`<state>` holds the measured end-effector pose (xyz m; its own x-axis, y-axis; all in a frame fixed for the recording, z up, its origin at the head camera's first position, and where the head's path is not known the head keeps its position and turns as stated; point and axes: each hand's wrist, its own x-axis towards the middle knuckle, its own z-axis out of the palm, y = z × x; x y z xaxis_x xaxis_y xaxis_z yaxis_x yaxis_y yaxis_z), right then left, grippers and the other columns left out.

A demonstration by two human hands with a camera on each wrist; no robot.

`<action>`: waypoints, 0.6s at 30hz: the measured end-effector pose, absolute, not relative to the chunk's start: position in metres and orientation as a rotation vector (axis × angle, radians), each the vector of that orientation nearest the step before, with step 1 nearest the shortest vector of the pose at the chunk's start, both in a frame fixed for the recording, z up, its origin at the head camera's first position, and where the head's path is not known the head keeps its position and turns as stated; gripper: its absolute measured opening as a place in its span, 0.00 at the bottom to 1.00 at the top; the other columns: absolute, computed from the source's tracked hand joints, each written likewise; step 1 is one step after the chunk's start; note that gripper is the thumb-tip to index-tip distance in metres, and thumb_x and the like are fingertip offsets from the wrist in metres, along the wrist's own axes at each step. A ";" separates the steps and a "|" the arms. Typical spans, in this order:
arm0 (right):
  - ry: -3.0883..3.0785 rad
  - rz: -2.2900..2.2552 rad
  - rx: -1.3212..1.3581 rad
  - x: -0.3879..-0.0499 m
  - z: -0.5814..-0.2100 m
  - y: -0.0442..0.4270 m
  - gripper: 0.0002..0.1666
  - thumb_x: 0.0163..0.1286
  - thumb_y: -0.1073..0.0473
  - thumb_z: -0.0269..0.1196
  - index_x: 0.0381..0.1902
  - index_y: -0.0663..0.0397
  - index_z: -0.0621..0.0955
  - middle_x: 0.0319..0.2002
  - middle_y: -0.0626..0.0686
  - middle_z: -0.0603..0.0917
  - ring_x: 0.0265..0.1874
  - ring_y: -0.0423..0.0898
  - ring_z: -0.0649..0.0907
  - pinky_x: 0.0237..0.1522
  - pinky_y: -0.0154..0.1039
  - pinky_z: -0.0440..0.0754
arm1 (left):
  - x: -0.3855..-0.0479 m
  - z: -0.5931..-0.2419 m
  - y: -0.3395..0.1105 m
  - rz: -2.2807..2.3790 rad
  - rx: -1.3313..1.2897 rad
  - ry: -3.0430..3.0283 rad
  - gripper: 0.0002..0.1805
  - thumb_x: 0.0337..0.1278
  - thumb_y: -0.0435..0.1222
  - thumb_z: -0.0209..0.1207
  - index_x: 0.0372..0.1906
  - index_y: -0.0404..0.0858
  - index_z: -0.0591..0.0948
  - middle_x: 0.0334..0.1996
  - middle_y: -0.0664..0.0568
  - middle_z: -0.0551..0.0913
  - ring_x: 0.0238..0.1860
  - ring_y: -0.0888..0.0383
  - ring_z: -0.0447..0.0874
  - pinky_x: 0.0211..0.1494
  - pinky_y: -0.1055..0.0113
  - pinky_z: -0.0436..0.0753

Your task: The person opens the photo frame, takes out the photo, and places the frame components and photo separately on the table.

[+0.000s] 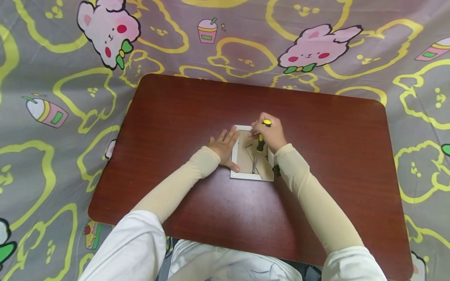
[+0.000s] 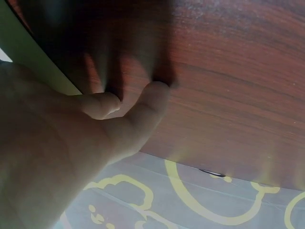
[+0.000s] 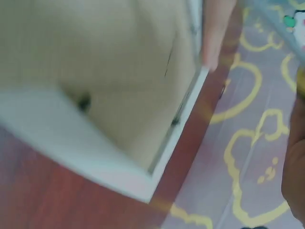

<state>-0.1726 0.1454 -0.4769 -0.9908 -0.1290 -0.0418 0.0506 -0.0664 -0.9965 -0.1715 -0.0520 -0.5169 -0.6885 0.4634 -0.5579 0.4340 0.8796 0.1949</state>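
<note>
White rectangular tan-backed frame (image 1: pixel 243 156) near picture centre is best steadied by the spread left hand (image 1: pixel 224 147); yellow-and-black screwdriver (image 1: pixel 260 144), gripped in the right hand (image 1: pixel 272 132), should be guided gently.

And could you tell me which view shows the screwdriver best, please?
The head view: there the screwdriver shows nearly whole, held in the right hand. The right wrist view has at most a yellow sliver at its right edge, possibly the handle; the left wrist view shows none.
</note>
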 end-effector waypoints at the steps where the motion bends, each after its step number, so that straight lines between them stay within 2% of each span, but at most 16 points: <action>1: 1.978 -2.264 -0.074 -0.169 -0.477 0.144 0.15 0.68 0.70 0.60 0.21 0.62 0.71 0.20 0.58 0.81 0.17 0.47 0.85 0.26 0.45 0.87 | -0.172 -0.517 -0.053 0.066 0.645 2.429 0.82 0.31 0.73 0.68 0.80 0.44 0.26 0.78 0.50 0.18 0.79 0.43 0.29 0.72 0.33 0.50; 3: 1.872 -2.341 -0.064 -0.162 -0.475 0.141 0.17 0.70 0.69 0.61 0.21 0.60 0.71 0.16 0.55 0.79 0.12 0.46 0.81 0.19 0.43 0.84 | -0.172 -0.517 -0.053 0.073 0.646 2.434 0.82 0.31 0.73 0.68 0.80 0.44 0.27 0.78 0.50 0.18 0.79 0.43 0.29 0.72 0.33 0.50; 6: 1.879 -2.399 -0.098 -0.151 -0.473 0.138 0.21 0.71 0.65 0.62 0.18 0.59 0.70 0.10 0.52 0.72 0.06 0.43 0.72 0.10 0.37 0.73 | -0.173 -0.516 -0.055 0.063 0.641 2.439 0.82 0.32 0.73 0.67 0.80 0.44 0.26 0.78 0.51 0.18 0.79 0.43 0.29 0.73 0.33 0.49; 11: 1.940 -2.445 -0.262 -0.133 -0.472 0.130 0.22 0.70 0.70 0.60 0.17 0.60 0.68 0.07 0.50 0.66 0.05 0.42 0.65 0.08 0.34 0.63 | -0.173 -0.517 -0.055 0.048 0.640 2.435 0.82 0.32 0.73 0.67 0.80 0.44 0.26 0.78 0.51 0.17 0.79 0.43 0.29 0.72 0.32 0.50; 18: 2.183 -2.363 -0.450 -0.112 -0.469 0.122 0.21 0.67 0.73 0.60 0.15 0.62 0.69 0.07 0.48 0.68 0.05 0.41 0.68 0.09 0.31 0.64 | -0.173 -0.520 -0.052 0.045 0.631 2.434 0.82 0.32 0.73 0.68 0.80 0.46 0.26 0.78 0.52 0.17 0.80 0.44 0.29 0.72 0.33 0.50</action>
<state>-0.1125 0.1220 -0.4692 -0.9560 -0.1083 0.2725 -0.2630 -0.0939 -0.9602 -0.1726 -0.0523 -0.5201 -0.6960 0.4502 -0.5593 0.4292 0.8854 0.1786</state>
